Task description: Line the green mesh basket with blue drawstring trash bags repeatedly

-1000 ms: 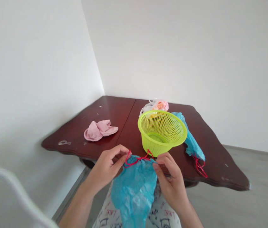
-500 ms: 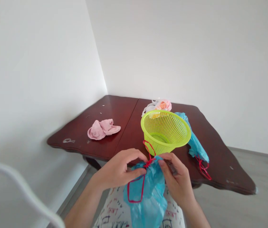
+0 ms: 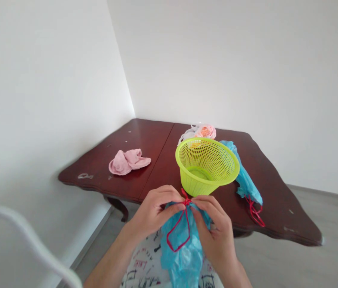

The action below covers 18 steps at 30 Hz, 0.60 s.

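- We see the left hand (image 3: 158, 206) at lower centre of the frame, its thumb and fingertips pinched together on a thin red cord (image 3: 187, 201); the other fingers are curled in behind.
- The right hand (image 3: 215, 222), just right of it, pinches at the same knotted spot with thumb and forefinger; whether it grips cord, plastic or both, we cannot tell.
- The crinkled blue plastic bag (image 3: 185, 262) hangs from these fingertips at bottom centre, over white fabric printed with lettering (image 3: 140, 262); a long loop of the cord lies down its front.
- A second ago we saw the hands well apart, the cord stretched along the bag's mouth; now they nearly meet at the knot, and the loop standing above it is shorter than half a second ago; we judge the mouth to be gathered more tightly.
- Behind, at centre right, we see a lime-green perforated plastic basket (image 3: 194, 185) on the dark red wooden table (image 3: 273, 204); a second blue plastic bag with red cord (image 3: 247, 185) lies right of it.
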Motion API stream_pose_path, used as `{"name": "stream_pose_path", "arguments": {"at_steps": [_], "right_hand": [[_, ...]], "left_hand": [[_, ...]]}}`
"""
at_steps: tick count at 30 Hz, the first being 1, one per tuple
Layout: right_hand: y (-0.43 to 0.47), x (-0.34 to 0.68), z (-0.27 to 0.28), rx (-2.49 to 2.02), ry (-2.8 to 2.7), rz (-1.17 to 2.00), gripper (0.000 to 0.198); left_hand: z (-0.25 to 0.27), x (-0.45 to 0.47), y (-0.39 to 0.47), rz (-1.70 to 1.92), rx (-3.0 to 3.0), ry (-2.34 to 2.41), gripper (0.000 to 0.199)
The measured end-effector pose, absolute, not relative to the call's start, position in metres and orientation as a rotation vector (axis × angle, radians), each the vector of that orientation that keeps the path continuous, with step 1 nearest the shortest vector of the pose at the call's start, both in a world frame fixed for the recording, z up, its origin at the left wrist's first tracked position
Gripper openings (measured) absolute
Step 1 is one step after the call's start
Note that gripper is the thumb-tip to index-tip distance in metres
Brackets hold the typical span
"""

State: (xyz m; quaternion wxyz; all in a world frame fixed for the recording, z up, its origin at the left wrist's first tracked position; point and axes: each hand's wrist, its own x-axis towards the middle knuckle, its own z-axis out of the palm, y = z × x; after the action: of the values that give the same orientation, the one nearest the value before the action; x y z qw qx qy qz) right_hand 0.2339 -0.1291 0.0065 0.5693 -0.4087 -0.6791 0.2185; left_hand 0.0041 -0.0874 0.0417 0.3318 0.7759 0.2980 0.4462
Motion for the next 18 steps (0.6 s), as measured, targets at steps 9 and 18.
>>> {"name": "stream_pose_path", "arguments": {"at_steps": [9, 18], "right_hand": [[-0.131, 0.253, 0.007, -1.063, -1.165, 0.573, 0.021], [-0.132, 0.268, -0.001, -0.825, -0.547, 1.169, 0.035]], "left_hand": [[0.027, -0.012, -0.082, 1.581, 1.415, 0.97, 0.043], [0.026, -0.025, -0.075, 1.587, 0.704, 0.655, 0.047]]}}
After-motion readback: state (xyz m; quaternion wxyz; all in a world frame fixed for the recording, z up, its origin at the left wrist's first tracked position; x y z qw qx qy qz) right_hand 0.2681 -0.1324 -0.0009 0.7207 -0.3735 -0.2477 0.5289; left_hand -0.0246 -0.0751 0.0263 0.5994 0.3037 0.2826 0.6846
